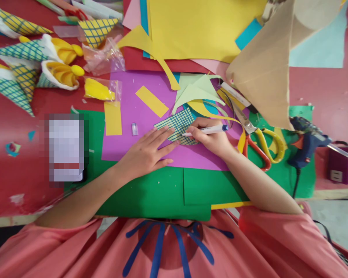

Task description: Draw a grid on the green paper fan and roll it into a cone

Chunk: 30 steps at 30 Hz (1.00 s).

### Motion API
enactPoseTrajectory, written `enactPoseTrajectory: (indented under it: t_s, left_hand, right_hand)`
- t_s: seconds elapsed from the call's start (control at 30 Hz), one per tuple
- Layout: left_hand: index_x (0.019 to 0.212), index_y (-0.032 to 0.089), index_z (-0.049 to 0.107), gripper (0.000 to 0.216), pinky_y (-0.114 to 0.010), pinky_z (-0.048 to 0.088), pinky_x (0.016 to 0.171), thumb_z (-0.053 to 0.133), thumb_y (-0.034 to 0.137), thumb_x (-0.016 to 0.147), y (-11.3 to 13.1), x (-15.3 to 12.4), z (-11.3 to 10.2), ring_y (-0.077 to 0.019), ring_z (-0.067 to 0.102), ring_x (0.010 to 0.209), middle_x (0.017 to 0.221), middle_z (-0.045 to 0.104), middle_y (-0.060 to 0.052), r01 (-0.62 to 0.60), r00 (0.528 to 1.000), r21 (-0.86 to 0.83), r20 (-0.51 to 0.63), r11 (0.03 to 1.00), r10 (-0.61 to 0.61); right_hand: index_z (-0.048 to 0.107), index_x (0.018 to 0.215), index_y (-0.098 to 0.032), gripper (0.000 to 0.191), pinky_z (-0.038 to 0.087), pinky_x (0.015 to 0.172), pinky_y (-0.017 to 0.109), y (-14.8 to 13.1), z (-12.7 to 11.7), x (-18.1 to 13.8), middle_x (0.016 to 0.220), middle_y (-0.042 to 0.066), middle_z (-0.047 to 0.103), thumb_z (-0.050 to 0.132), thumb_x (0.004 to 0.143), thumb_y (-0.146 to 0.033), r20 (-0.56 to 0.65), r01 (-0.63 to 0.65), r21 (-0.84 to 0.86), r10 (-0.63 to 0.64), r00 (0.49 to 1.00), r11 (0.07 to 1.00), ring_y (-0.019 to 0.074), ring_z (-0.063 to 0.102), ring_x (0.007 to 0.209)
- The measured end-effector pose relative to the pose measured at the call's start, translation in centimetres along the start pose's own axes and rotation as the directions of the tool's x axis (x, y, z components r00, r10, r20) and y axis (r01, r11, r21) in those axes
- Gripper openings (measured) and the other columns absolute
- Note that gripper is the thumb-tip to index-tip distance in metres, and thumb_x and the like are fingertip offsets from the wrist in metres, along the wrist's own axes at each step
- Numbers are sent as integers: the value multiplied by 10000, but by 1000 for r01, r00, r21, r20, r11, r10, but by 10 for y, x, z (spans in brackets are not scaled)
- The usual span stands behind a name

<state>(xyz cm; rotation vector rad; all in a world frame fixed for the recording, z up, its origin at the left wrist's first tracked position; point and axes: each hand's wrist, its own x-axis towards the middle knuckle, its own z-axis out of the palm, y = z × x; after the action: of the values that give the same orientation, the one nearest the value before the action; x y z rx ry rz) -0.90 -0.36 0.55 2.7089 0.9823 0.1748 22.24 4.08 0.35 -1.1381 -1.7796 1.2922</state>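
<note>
My right hand (211,139) grips a white marker with a blue end (209,130), its tip resting on a pale green paper piece with a blue grid drawn on it (176,124). My left hand (149,150) lies flat with fingers spread, pressing the left edge of that gridded piece onto a purple sheet (130,112). The purple sheet rests on green paper (150,193). A small marker cap (135,129) lies on the purple sheet left of my hands.
Scissors with red and yellow handles (261,144) and a blue glue gun (304,143) lie to the right. Yellow strips (113,117), yellow sheets (197,27) and a brown cone (263,65) sit behind. Finished gridded paper cones (20,73) fill the far left. A blurred rectangle (65,148) lies left.
</note>
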Motion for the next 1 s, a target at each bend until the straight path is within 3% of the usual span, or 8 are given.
enactPoseTrajectory:
  t_s: [0.2,0.47,0.7,0.87,1.0]
  left_hand:
    - [1405,227,399,526,-495,308,1126,487,397,916,0,0,0,-287,315,1394,1497,350,-130,21,1000,-31,15,999,-21]
    - [1384,205,433,501,-494,302,1130,485,381,918,1,0,-2,-290,309,1395,1497,347,-141,25,999,-36,27,999,-24]
    - [1405,223,401,517,-485,305,1125,469,397,923,1,0,-1,-292,323,1388,1490,356,-139,20,999,-7,32,1000,-20]
    - [1406,217,400,522,-488,301,1127,482,385,919,0,0,-1,-292,318,1391,1490,356,-143,21,999,-26,31,999,-20]
    - [1403,230,405,517,-489,307,1124,485,386,917,1,0,-1,-291,322,1389,1492,357,-135,24,999,-31,25,999,-24]
  right_hand:
    - [518,557,-167,233,328,483,217,-4,-2,1,532,-32,519,505,789,-173,30,-41,8,41,999,999,70,436,502]
    - [559,626,-160,215,334,510,226,-3,-1,1,571,-26,537,524,823,-237,1,-28,9,28,1000,1000,73,447,520]
    - [475,531,-168,269,288,478,224,-3,-2,1,502,-49,429,494,799,-157,80,0,-11,0,997,1000,60,363,476]
    - [504,576,-166,243,321,507,225,-2,-2,1,556,-31,491,497,817,-199,42,6,-14,-5,999,1000,70,418,515]
    - [453,537,-175,274,295,490,229,-1,-1,1,524,-46,427,495,807,-183,62,17,-18,-16,998,1000,63,359,491]
